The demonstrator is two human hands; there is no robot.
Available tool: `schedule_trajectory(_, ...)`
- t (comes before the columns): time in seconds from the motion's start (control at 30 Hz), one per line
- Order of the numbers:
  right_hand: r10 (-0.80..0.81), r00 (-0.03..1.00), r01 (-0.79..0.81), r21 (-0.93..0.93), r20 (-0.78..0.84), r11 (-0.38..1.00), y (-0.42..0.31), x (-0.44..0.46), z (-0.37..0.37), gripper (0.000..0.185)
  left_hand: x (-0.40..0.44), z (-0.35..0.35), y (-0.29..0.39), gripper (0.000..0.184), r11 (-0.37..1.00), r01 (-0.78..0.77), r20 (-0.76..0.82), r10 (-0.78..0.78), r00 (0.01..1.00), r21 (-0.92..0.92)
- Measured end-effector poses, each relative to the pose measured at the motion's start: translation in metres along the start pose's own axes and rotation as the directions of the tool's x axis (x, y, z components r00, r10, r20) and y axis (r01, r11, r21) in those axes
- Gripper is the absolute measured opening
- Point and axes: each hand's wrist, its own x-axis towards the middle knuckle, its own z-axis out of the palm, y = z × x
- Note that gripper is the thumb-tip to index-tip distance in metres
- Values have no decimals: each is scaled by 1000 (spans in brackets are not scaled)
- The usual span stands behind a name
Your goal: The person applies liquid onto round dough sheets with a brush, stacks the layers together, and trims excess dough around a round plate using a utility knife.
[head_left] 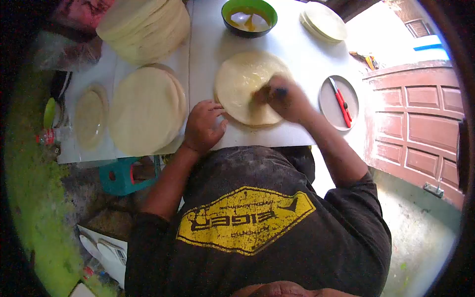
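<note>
A round, pale flat sheet lies before me on the white table, its top wet and shiny. Over its right part, my right hand is closed around a brush, blurred by motion, whose head meets the sheet. My left hand rests at the sheet's lower left edge, fingers curled loosely and apart, holding nothing. Beyond the sheet stands a green bowl with yellowish liquid and pale pieces inside.
Left of me are a round stack, a taller stack behind it, and a clear-wrapped disc. A small stack sits back right. A grey plate holds a red-handled cutter. A teal stool is below.
</note>
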Motion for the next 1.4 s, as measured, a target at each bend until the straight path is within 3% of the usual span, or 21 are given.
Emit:
schedule_trajectory(0.03, 177, 979, -185, -65, -104, 981, 10, 14, -8, 9, 0, 0, 1, 27, 1000, -3, 2, 3, 1000, -4)
schedule_trajectory(0.1, 147, 959, -220, -307, -243, 926, 14, 47, -18, 6, 1, 0, 0, 26, 1000, -11, -5, 11, 1000, -11)
schedule_trajectory(0.13, 24, 953, -97, -228, -302, 969, 19, 54, -1, 10, -1, 1, -1, 26, 1000, -19, -2, 19, 1000, -12)
schedule_trajectory(0.17, -66, 988, 16, -332, -138, 943, 19, 59, 17, 14, -3, 4, -4, 26, 999, -28, -18, 28, 999, 16)
schedule_trajectory(0.23, -235, 948, 285, -243, 217, 927, -20, 49, 25, 17, -5, 3, -5, 25, 998, -38, -26, 39, 999, 44)
schedule_trajectory(0.33, -260, 965, 243, -248, -37, 938, 4, 35, 14, 18, -7, 4, -3, 25, 999, -5, -91, 10, 996, 54)
schedule_trajectory(0.43, -50, 994, 85, -378, 101, 922, 2, -8, -1, 23, -10, -4, -3, 26, 1000, -9, -91, 10, 996, 11)
schedule_trajectory(0.57, -196, 958, 197, 16, 208, 980, -28, -33, -12, 19, -20, -67, 30, 31, 998, -56, -6, 56, 998, -12)
schedule_trajectory(0.63, 27, 999, -36, 227, 43, 973, 1, -10, -24, 10, -30, -110, 28, 34, 990, -11, 28, 7, 1000, 141)
schedule_trajectory(0.7, 156, 962, -65, 365, -226, 929, 13, 24, -45, 13, -41, -137, 20, 38, 949, 52, 33, -65, 997, 311)
schedule_trajectory(0.77, 40, 927, -9, 83, -373, 996, 19, 59, -63, 18, -45, -157, 9, 46, 867, 133, 6, -155, 988, 480)
schedule_trajectory(0.9, -275, 884, 224, -176, -378, 959, 55, 125, -56, 20, -63, -170, -11, 50, 914, 153, 118, -211, 970, 376)
schedule_trajectory(1.0, -196, 946, 190, -48, -258, 981, 83, 155, -36, 20, -65, -168, -15, 49, 917, 150, 128, -210, 969, 368)
schedule_trajectory(1.07, 162, 973, -121, 234, -165, 965, 89, 163, -28, 22, -68, -169, -19, 48, 922, 146, 121, -201, 972, 358)
schedule_trajectory(1.1, 158, 975, -119, 234, -154, 965, 80, 161, -27, 22, -70, -168, -21, 47, 933, 125, 126, -176, 976, 337)
schedule_trajectory(1.17, 404, 861, -214, 498, -310, 840, 56, 146, -35, 37, -70, -168, -23, 45, 931, 126, 125, -179, 976, 343)
schedule_trajectory(1.23, 277, 578, -246, 160, -767, 956, 61, 137, -34, 54, -70, -168, -27, 44, 929, 131, 122, -183, 975, 346)
schedule_trajectory(1.27, 103, 494, -181, 14, -863, 983, 57, 124, -33, 60, -71, -168, -29, 42, 935, 111, 138, -166, 976, 338)
schedule_trajectory(1.3, 207, 470, -282, 76, -858, 956, 13, 108, -28, 62, -70, -169, -30, 40, 940, 89, 155, -147, 977, 330)
schedule_trajectory(1.37, 91, 708, -231, -107, -700, 967, -50, 85, 0, 54, -59, -173, -22, 35, 944, 51, 134, -99, 986, 326)
schedule_trajectory(1.4, -139, 832, 115, -78, -536, 990, -43, 81, 26, 49, -55, -175, -19, 30, 945, 4, 120, -46, 992, 328)
